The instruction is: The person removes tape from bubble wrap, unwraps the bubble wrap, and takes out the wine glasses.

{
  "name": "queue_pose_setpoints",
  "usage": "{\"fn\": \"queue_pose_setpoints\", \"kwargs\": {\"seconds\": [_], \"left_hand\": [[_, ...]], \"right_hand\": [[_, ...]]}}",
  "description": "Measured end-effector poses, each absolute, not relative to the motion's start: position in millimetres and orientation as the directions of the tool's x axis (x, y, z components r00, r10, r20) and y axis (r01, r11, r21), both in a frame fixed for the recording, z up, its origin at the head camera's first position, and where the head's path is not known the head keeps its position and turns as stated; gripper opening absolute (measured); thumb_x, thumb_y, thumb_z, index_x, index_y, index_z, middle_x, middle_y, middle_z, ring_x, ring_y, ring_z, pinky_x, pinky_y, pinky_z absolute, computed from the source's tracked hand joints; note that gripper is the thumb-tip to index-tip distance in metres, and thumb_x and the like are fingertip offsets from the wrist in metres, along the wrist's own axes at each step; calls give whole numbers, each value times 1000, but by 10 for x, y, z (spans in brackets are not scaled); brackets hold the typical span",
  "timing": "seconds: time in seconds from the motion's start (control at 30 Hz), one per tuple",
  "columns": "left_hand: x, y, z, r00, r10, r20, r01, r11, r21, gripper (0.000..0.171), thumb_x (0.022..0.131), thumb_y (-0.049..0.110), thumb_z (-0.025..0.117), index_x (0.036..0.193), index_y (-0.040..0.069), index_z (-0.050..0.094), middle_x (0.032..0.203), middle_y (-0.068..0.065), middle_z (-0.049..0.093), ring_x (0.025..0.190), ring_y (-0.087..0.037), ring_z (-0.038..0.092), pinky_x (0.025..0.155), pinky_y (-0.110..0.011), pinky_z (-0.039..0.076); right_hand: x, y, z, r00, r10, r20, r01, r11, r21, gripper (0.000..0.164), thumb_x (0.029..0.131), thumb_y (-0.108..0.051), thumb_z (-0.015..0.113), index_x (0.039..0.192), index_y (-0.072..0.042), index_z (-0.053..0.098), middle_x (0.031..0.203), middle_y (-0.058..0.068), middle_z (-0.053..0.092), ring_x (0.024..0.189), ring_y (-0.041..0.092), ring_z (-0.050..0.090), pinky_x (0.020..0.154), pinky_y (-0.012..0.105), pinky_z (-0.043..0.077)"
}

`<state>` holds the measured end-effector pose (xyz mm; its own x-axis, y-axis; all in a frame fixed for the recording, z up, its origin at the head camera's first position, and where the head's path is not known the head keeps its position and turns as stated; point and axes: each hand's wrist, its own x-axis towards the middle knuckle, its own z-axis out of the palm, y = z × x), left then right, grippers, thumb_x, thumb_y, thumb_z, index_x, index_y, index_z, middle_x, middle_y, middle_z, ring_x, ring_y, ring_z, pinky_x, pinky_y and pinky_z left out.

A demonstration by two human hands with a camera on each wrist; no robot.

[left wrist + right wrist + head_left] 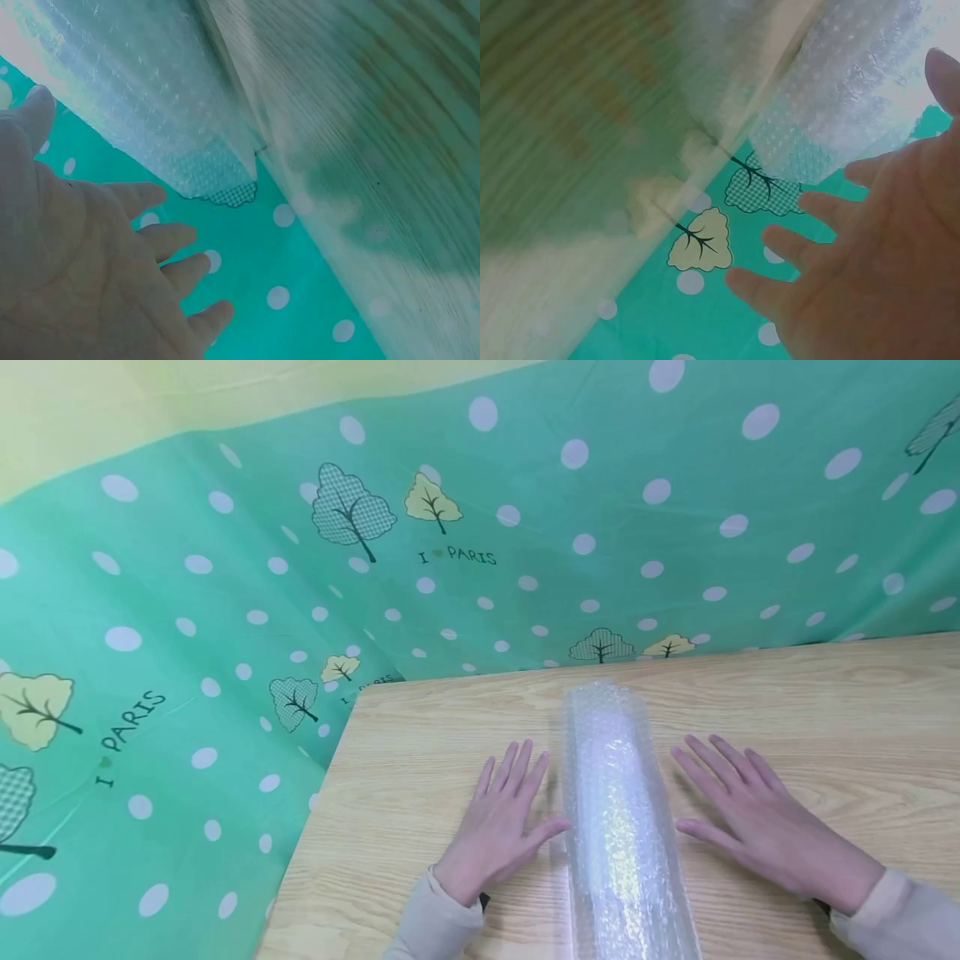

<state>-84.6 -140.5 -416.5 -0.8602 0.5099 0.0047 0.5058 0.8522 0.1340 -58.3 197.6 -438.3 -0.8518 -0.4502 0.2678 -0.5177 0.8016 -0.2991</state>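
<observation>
A roll of clear bubble wrap [618,818] lies lengthwise on the wooden table, its near end cut off by the bottom of the head view. My left hand [498,827] is just left of it, fingers straight and spread, the thumb tip at the roll's edge; whether it touches I cannot tell. On the other side, my right hand [765,827] has its fingers extended and spread, apart from the roll. Both wrist views show bare palms, the left hand [97,255] and the right hand [862,247], with the bubble wrap [840,90] beside them.
The light wooden table [420,735] carries the roll. Behind it and to its left hangs a green dotted curtain [247,693] with printed trees and lettering, meeting the table's back edge. Grey sleeves [907,918] cover the forearms.
</observation>
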Motion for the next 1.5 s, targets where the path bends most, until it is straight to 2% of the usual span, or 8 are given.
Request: {"fn": "queue_pose_setpoints", "kwargs": {"seconds": [0.3,0.53,0.63,0.73,0.87,1.13,1.33,1.5], "left_hand": [[-842,-1386,-4153,-856,516,17,512,845,151,83,97,71,24,160,18,12,167,-6,3,154,-27,5,126,-49,9],[-837,-1386,-4152,-859,513,12,506,844,179,82,98,70,25,160,19,14,167,-8,4,153,-28,7,125,-50,11],[-839,-1385,-4153,-860,511,15,504,842,191,80,99,68,29,160,19,14,167,-10,7,153,-32,12,124,-51,14],[-841,-1386,-4150,-862,507,16,499,841,212,78,100,65,33,160,19,16,166,-12,12,151,-34,18,124,-51,19],[-841,-1393,-4157,-863,505,16,492,833,254,77,100,63,35,160,17,18,165,-15,18,149,-34,26,121,-52,25],[-844,-1393,-4187,-869,495,9,472,824,312,76,100,64,31,159,18,18,162,-16,25,147,-32,31,120,-50,30],[-815,-1374,-4164,-879,473,-55,407,806,430,82,100,66,29,160,13,13,163,-12,23,149,-27,26,121,-47,29],[-813,-1361,-4135,-881,464,-92,366,793,487,81,100,65,30,160,15,12,164,-9,23,150,-25,25,121,-46,30]], "right_hand": [[-598,1939,-4385,-847,-453,277,-527,784,-328,78,97,-38,61,159,-17,20,163,12,24,147,40,20,126,40,-6],[-635,1908,-4366,-844,-452,288,-531,776,-341,76,97,-36,61,159,-19,20,161,11,29,144,41,26,125,31,-6],[-662,1879,-4346,-846,-446,291,-529,767,-363,76,97,-36,62,159,-21,21,158,10,33,141,40,30,126,42,7],[-694,1855,-4319,-851,-451,271,-525,752,-399,74,97,-37,61,158,-20,24,154,7,38,138,35,34,117,55,25],[-752,1836,-4288,-854,-451,259,-520,731,-442,70,98,-37,61,157,-19,28,149,3,43,132,27,40,105,54,37],[-845,1817,-4262,-862,-438,255,-506,716,-481,62,100,-35,58,154,-17,33,145,5,47,131,24,43,104,52,42],[-870,1767,-4230,-868,-443,224,-492,711,-502,57,102,-38,55,150,-12,40,144,7,48,131,27,45,105,56,43],[-882,1719,-4205,-864,-447,233,-501,705,-502,54,102,-37,53,149,-11,42,142,4,48,129,23,47,104,52,45]]}}
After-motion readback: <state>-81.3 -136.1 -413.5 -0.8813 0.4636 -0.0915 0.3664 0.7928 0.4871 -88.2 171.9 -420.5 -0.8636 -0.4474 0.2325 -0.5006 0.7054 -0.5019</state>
